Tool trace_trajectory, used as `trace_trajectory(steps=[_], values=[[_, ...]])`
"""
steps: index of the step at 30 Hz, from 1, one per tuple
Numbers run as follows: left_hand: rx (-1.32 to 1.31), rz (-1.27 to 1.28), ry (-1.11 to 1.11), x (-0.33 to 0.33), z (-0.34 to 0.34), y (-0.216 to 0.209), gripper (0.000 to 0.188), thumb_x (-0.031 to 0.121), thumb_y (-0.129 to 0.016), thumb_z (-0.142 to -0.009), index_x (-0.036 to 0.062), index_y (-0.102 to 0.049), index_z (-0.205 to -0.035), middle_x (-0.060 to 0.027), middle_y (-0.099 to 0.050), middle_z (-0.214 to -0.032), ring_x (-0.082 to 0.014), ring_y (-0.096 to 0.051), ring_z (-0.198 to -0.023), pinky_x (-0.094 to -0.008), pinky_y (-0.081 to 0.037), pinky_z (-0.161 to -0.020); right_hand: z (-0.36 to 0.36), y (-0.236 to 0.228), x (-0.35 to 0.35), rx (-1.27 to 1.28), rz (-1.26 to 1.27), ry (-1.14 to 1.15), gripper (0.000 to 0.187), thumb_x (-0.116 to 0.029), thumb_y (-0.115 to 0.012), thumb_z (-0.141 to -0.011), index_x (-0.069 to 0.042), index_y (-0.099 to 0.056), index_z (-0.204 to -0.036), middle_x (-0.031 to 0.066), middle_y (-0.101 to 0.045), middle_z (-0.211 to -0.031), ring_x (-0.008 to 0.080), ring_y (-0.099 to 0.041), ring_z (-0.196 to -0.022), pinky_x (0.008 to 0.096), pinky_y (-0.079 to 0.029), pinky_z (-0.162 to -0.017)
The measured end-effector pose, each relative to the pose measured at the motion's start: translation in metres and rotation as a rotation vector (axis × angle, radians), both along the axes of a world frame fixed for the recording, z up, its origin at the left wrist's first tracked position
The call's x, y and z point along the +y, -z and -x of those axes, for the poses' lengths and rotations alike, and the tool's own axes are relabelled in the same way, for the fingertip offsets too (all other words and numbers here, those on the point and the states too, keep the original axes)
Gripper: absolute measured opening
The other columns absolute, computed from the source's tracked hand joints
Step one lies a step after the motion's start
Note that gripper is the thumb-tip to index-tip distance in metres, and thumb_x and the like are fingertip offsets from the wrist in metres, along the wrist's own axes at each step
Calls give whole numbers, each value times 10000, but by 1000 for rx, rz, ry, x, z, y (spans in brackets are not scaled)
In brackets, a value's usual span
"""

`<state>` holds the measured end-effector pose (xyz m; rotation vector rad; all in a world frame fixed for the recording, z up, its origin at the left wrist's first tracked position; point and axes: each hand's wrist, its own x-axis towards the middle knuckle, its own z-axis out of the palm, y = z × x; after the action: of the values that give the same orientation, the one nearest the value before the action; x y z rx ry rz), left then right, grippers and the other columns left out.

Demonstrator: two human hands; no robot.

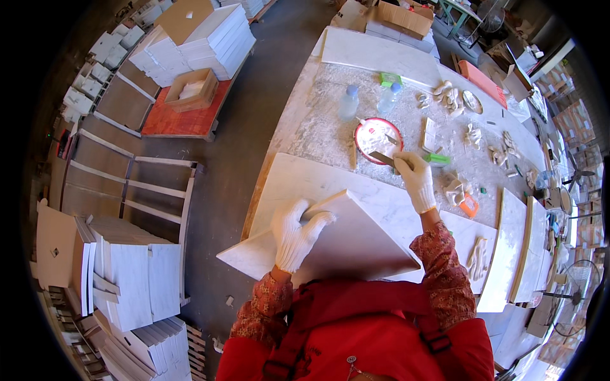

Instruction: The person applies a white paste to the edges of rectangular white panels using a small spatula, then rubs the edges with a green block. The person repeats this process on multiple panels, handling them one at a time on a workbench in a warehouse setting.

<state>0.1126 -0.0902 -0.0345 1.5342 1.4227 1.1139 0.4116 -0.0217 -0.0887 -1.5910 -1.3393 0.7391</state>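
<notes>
My left hand (295,236), in a white knit glove, holds a white marble-look tile (343,238) by its upper left part, thumb spread from the fingers. That tile is tilted against my body, one corner pointing away from me, over another pale slab (289,184) lying flat. My right hand (416,181), gloved too, grips a putty knife (382,157). Its flat metal blade points left, over the near rim of a round red-rimmed pan (358,147) with white paste in it. A second flat blade (392,140) lies in the pan.
Two clear bottles (348,105) stand beyond the pan. Crumpled gloves (450,98), a green tool (437,159) and an orange item (469,205) lie to the right. Slabs lean at the table's right (505,247). Tile stacks (136,273) and a red pallet (181,122) stand on the left.
</notes>
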Motion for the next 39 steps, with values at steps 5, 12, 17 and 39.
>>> trace_trajectory(steps=[5, 12, 17, 39], values=[[-77, 106, 22, 3, -6, -10, 356, 236, -811, -751, -5, -550, -720, -81, -452, -633, -144, -398, -635, -343, -388, -593, -47, 92, 43, -459, 64, 170, 230, -304, -635, -933, -157, -756, -1062, 166, -734, -866, 341, -707, -757, 441, -543, -684], [27, 112, 24, 12, -8, -8, 383, 182, -792, -752, 16, -471, -627, -55, -472, -573, -108, -419, -565, -317, -364, -512, -48, 132, 91, -1067, 103, -25, 169, -262, -650, -883, -141, -749, -949, 135, -737, -833, 331, -730, -766, 487, -561, -645], [71, 58, -27, 10, 3, 3, 368, 273, -842, -769, 8, -611, -660, -123, -524, -562, -170, -475, -510, -347, -411, -511, -14, 135, 140, -1060, 110, -57, 174, -315, -707, -843, -174, -743, -937, 89, -730, -878, 297, -709, -821, 457, -548, -691], [175, 140, 55, 16, -6, 7, 388, 440, -776, -845, 63, -703, -896, -112, -673, -759, -204, -633, -691, -353, -495, -668, 14, 11, 56, -106, -147, -199, 353, -179, -642, -927, 16, -619, -1221, 190, -680, -1092, 259, -651, -1030, 367, -494, -920]])
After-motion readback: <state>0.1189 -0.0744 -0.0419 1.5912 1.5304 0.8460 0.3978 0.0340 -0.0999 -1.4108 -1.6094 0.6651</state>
